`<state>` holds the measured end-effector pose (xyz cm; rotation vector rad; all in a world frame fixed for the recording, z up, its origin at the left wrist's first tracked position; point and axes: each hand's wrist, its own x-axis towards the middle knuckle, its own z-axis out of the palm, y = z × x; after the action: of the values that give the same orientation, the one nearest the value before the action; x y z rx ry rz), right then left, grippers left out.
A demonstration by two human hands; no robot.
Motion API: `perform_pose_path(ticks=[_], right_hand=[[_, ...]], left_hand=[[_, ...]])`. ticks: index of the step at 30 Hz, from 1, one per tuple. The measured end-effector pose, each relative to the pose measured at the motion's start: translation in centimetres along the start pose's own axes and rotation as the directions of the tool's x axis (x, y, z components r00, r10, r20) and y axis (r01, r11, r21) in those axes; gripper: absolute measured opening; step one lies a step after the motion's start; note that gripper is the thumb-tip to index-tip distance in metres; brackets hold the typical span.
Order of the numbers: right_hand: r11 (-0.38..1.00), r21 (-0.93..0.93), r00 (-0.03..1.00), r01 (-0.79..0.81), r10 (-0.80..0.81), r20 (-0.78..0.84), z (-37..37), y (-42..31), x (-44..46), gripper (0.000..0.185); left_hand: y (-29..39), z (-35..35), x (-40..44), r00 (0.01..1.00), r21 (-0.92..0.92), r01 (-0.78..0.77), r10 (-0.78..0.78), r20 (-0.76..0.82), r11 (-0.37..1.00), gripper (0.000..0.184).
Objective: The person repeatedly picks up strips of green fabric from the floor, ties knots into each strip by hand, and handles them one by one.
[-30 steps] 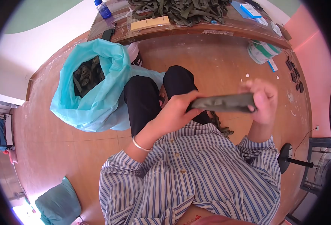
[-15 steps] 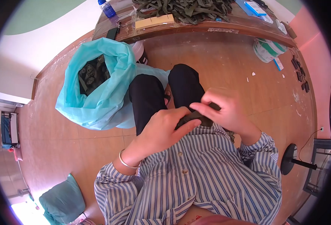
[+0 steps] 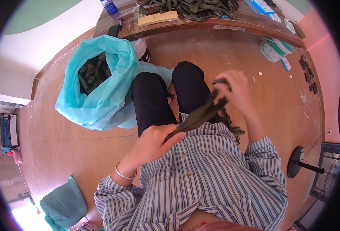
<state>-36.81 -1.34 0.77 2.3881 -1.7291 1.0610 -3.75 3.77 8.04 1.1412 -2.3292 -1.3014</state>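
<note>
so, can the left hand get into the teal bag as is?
Likely yes: the teal bag stands open on that side, nothing across its mouth, though the left hand holds the dark strip.

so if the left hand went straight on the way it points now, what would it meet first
Leaving aside the dark green strip in its grip, the left hand would probably meet the right hand first; the right trouser leg lies near that line too, and depth is hard to judge.
</note>
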Motion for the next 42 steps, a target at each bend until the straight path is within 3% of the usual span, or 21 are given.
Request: perform_pose_path(ticks=[1,2,4,5,7,8,12,14,18,20,25,27,28,30,32,33,35,37,38,40,42], right_hand=[[0.898,0.391,0.972,-0.201,0.132,0.196,0.9,-2.4,-0.7,0.023],[0.882,0.469,0.984,-0.041,-0.046,0.173,0.4,-5.2,-0.1,0.023],[0.795,0.604,0.971,0.058,-0.185,0.152,0.5,-8.4,0.1,0.019],[0.709,0.705,0.946,-0.024,-0.212,0.245,0.7,-8.5,-0.1,0.017],[0.698,0.7,0.916,-0.15,-0.169,0.364,-0.3,-9.5,-0.1,0.022],[0.713,0.7,0.951,0.035,-0.239,0.195,0.2,-9.4,-0.2,0.031],[0.792,0.554,0.962,0.257,-0.266,-0.065,-2.4,-10.8,0.9,0.038],[0.815,0.52,0.967,0.254,-0.215,-0.136,-3.9,-10.4,1.3,0.04],[0.873,0.39,0.938,0.295,-0.186,-0.292,-7.3,-7.5,1.6,0.043],[0.903,0.427,0.977,0.048,0.047,-0.209,-8.2,-4.9,0.5,0.036],[0.971,0.233,0.996,0.046,-0.026,-0.09,-4.4,-3.5,1.2,0.024],[0.869,0.469,0.988,0.154,-0.135,-0.074,-3.4,-6.1,1.2,0.017],[0.866,0.474,0.988,0.157,-0.138,-0.075,-3.3,-7.4,0.7,0.017],[0.709,0.693,0.936,0.131,-0.319,0.149,-2.7,-9.3,-0.1,0.015],[0.697,0.712,0.954,0.085,-0.264,0.145,-2.4,-9.9,-0.5,0.018],[0.678,0.732,0.955,0.071,-0.259,0.147,-2.4,-10.2,-0.7,0.019],[0.626,0.756,0.959,-0.19,-0.045,0.279,-4.2,-11.1,0.1,0.02],[0.63,0.757,0.978,-0.174,0.019,0.21,-4.2,-12.0,0.3,0.02],[0.613,0.77,0.973,-0.177,-0.007,0.229,-4.7,-12.2,0.4,0.02],[0.541,0.754,0.913,-0.372,0.068,0.402,-6.0,-12.1,0.7,0.022],[0.536,0.745,0.891,-0.398,0.034,0.452,-6.6,-11.5,0.6,0.022]], left_hand=[[0.1,0.1,0.1,1.0,0.001,0.001,-0.001,0.005,1.0,0.025],[0.3,0.4,0.3,0.999,0.049,-0.036,0.036,-0.017,0.998,0.023],[0.7,1.0,0.9,0.99,0.146,-0.116,0.126,-0.06,0.982,0.021],[0.9,1.1,1.3,0.98,0.195,-0.165,0.182,-0.076,0.967,0.021],[1.1,1.8,1.5,0.957,0.115,-0.224,0.24,-0.162,0.968,0.017],[1.3,1.9,1.6,0.945,0.108,-0.285,0.298,-0.133,0.952,0.017],[2.5,1.7,1.2,0.968,0.186,-0.159,0.19,-0.161,0.969,0.006],[2.5,1.8,0.6,0.964,0.142,-0.191,0.213,-0.16,0.971,0.005],[1.8,0.7,-2.1,0.962,0.063,-0.095,0.108,-0.249,0.993,0.003],[1.5,-0.1,-3.5,0.961,0.071,-0.049,0.066,-0.267,0.996,0.003],[2.5,0.2,-2.8,0.961,0.125,-0.065,0.096,-0.258,0.99,0.007],[3.1,0.7,-1.7,0.961,0.154,-0.087,0.124,-0.247,0.984,0.009],[3.3,0.9,-1.1,0.961,0.157,-0.083,0.12,-0.25,0.984,0.009],[3.2,1.3,0.1,0.942,0.116,-0.155,0.183,-0.282,0.981,0.014],[2.2,1.4,1.5,0.914,-0.053,-0.196,0.162,-0.373,0.979,0.016],[0.8,1.8,1.9,0.923,-0.277,-0.221,0.109,-0.369,0.935,0.016],[2.3,3.0,2.8,0.927,-0.662,-0.282,0.02,-0.374,0.695,0.019],[0.9,3.4,2.3,0.967,-0.752,-0.085,-0.129,-0.222,0.653,0.023],[0.9,3.4,2.3,0.957,-0.755,-0.081,-0.162,-0.242,0.65,0.023],[1.2,3.1,2.2,0.98,-0.879,0.033,-0.186,-0.064,0.475,0.022],[1.7,2.1,1.8,0.99,-0.902,0.088,-0.14,0.031,0.424,0.023]])
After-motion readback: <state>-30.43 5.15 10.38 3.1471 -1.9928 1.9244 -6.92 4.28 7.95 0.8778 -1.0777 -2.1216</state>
